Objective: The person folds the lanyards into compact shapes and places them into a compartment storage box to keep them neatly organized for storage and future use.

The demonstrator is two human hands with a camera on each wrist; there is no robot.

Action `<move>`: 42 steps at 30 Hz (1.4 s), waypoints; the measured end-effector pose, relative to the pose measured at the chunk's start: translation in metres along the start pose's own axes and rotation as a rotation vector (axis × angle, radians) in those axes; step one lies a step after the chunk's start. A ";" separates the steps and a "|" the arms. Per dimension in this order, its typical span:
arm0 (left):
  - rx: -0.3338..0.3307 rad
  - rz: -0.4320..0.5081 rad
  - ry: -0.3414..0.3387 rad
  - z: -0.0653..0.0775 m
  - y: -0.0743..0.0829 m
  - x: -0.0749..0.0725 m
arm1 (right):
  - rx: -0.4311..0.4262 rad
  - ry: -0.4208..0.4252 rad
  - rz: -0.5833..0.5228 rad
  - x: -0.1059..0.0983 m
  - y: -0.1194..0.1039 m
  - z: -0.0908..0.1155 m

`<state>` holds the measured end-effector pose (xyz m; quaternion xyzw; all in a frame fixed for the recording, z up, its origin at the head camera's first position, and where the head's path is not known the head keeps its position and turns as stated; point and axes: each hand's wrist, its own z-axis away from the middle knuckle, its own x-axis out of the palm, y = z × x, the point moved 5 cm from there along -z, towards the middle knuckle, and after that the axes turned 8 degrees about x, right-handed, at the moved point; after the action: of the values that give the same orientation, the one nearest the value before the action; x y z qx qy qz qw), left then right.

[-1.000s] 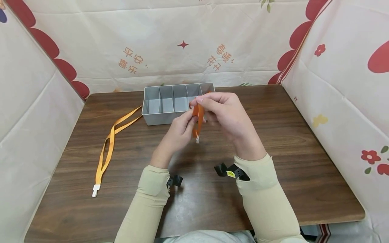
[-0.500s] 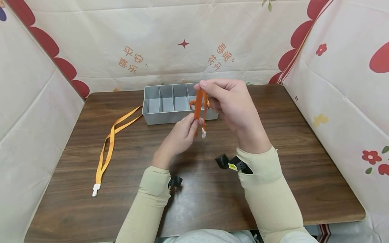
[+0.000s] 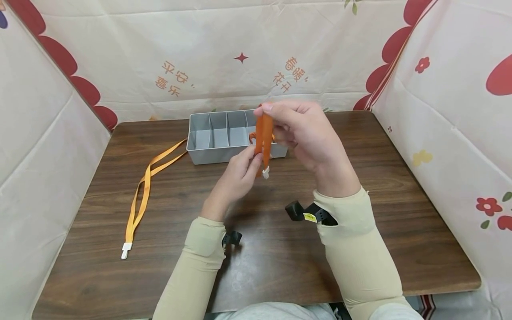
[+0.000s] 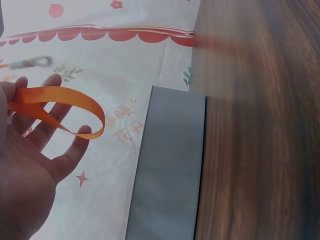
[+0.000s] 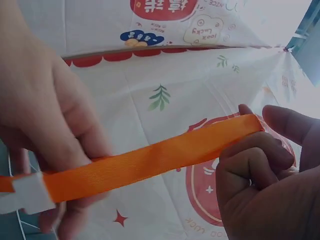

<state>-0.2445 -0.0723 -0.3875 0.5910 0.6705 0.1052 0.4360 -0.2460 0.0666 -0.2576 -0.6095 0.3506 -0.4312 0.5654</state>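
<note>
An orange lanyard [image 3: 267, 138] is held folded between both hands, in front of the grey divided box. My left hand [image 3: 238, 175] pinches the lower part between thumb and fingers. Higher up, my right hand [image 3: 308, 133] pinches the top fold. The lanyard's white clip [image 3: 266, 172] hangs just below, near the left fingertips. In the right wrist view the strap [image 5: 155, 160] runs flat from one hand to the other. A loose loop of strap [image 4: 95, 107] curves out from the left fingers in the left wrist view.
Behind the hands stands the grey box [image 3: 212, 156] with several compartments; something orange [image 3: 253, 136] lies in one on the right. A yellow-orange lanyard [image 3: 147, 182] with a white clip [image 3: 126, 250] lies on the wooden table [image 3: 100, 275] at the left, its far end against the box.
My right hand has risen away from the left, drawing the lanyard into a longer upright fold. The white clip has moved up slightly. My left hand has stayed nearly in place.
</note>
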 end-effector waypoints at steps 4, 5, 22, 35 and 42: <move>0.040 0.030 0.046 -0.005 0.005 -0.006 | 0.034 -0.099 -0.014 0.003 0.010 -0.002; 0.049 0.032 0.055 -0.006 0.007 -0.008 | 0.041 -0.112 -0.018 0.004 0.013 -0.002; -0.027 0.214 -0.003 -0.005 0.004 -0.002 | -0.079 -0.010 -0.091 0.002 -0.003 0.005; -0.059 0.247 -0.090 0.001 0.007 0.017 | -0.135 0.034 -0.133 0.002 -0.031 0.007; -0.065 0.374 -0.063 0.002 0.009 0.022 | -0.155 0.048 -0.145 0.002 -0.035 0.004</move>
<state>-0.2347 -0.0511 -0.3927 0.6940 0.5313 0.1874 0.4484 -0.2435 0.0699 -0.2229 -0.6645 0.3514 -0.4573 0.4752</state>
